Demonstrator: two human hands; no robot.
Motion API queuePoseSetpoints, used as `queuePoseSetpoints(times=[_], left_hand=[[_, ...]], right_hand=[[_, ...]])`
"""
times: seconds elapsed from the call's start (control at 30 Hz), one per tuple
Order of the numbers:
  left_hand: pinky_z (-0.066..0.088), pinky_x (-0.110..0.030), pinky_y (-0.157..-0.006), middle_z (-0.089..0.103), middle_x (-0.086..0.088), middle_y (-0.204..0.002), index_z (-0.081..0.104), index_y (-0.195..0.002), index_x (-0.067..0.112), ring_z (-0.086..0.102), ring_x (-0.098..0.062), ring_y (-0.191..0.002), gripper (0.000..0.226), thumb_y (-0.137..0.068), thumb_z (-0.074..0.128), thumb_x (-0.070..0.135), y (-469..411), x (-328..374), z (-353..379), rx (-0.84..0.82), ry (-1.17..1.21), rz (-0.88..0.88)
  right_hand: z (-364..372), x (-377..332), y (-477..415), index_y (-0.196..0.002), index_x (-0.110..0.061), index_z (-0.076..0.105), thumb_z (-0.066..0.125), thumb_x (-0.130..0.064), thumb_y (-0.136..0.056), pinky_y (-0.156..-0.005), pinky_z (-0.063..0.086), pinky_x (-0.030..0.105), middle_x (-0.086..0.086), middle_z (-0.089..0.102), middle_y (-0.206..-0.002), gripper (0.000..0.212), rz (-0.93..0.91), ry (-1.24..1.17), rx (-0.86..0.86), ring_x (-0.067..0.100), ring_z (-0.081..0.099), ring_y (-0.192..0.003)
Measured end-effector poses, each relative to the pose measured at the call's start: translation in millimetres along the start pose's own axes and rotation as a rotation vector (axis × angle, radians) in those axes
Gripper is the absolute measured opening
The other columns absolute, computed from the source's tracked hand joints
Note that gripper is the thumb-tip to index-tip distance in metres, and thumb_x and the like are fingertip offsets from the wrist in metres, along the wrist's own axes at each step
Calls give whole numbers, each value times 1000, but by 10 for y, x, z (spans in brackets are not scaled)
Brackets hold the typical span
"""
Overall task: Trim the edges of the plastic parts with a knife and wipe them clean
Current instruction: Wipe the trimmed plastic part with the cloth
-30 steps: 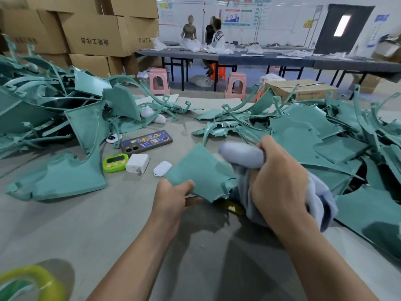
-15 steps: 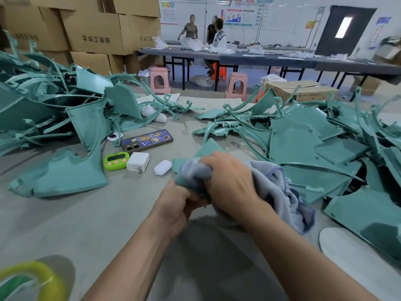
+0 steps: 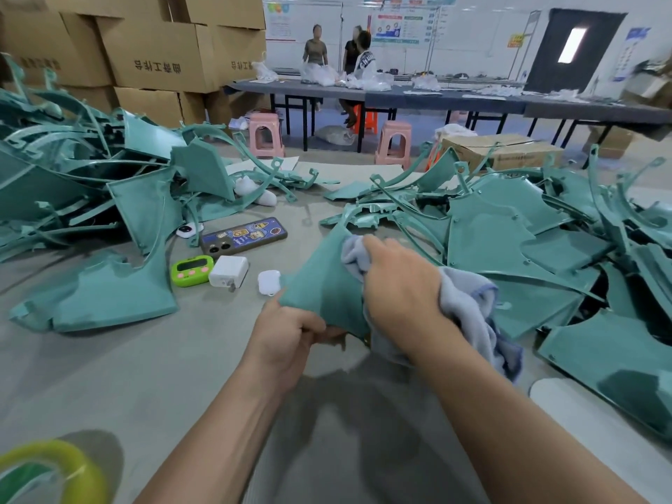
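A teal plastic part [image 3: 320, 285] is held up over the table in front of me. My left hand [image 3: 287, 332] grips its lower edge, fingers curled under it. My right hand [image 3: 400, 285] holds a bunched grey cloth [image 3: 469, 307] against the part's right side; the cloth's tail hangs down to the right. Part of the panel is hidden behind the right hand and cloth. No knife shows in view.
Heaps of teal plastic parts lie at the left [image 3: 91, 198] and right [image 3: 527, 241]. Between them are a phone [image 3: 243, 236], a green timer [image 3: 191, 271], a white charger [image 3: 229, 271] and a small white case [image 3: 269, 281]. A yellow tape roll [image 3: 47, 471] sits at the near left. Cardboard boxes and people stand behind.
The right hand with the cloth moved left over the part, then back up along its right side. The part now stands more upright, its face visible again.
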State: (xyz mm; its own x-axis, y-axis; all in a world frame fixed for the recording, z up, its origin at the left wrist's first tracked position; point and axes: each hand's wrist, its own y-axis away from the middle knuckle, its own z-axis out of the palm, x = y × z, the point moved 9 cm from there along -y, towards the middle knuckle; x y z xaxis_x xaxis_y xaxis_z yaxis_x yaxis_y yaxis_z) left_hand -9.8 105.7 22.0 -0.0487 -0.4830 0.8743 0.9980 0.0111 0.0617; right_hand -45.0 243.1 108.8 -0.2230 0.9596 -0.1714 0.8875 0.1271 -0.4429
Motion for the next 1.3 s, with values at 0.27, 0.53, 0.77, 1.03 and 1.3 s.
queuePoseSetpoints(times=[0.27, 0.53, 0.77, 1.03, 1.3], left_hand=[[64, -50, -66, 76, -13, -91, 67, -96, -3, 73, -34, -76, 50, -70, 35, -32, -29, 149, -367, 261, 102, 73], [63, -49, -67, 77, -11, -85, 68, -91, -1, 75, -33, -73, 48, -70, 38, -32, -28, 246, -452, 328, 152, 116], [61, -32, -54, 75, -2, -71, 66, -84, 0, 72, -23, -61, 42, -71, 43, -32, -26, 205, -582, 445, 79, 127], [63, -41, -72, 72, -13, -87, 65, -97, -4, 70, -31, -75, 35, -78, 47, -27, -27, 292, -874, 567, 198, 162], [64, -35, -66, 74, -7, -99, 65, -107, 4, 71, -25, -84, 29, -91, 49, -14, -80, 260, -718, 479, 146, 133]], right_hand=[[-132, 334, 217, -92, -30, 57, 58, -31, -89, -71, 25, 34, -4, 47, -89, 4, -120, 176, -72, 25, 51, -85], [-229, 680, 342, -70, -22, 48, 58, -22, -74, -61, 27, 35, -6, 44, -70, 11, 57, 178, 38, 22, 41, -66], [-482, 1398, 292, -66, -15, 66, 65, -14, -79, -56, 43, 26, -5, 59, -58, 13, 685, -957, 385, 15, 53, -56], [-1063, 2073, 308, -74, -21, 57, 73, -21, -72, -55, 45, 30, -2, 53, -70, 16, 740, -1213, 794, 15, 48, -59], [-743, 1379, 98, -78, -23, 67, 56, -24, -79, -52, 48, 27, -4, 60, -53, 11, 239, -99, 4, 16, 58, -53]])
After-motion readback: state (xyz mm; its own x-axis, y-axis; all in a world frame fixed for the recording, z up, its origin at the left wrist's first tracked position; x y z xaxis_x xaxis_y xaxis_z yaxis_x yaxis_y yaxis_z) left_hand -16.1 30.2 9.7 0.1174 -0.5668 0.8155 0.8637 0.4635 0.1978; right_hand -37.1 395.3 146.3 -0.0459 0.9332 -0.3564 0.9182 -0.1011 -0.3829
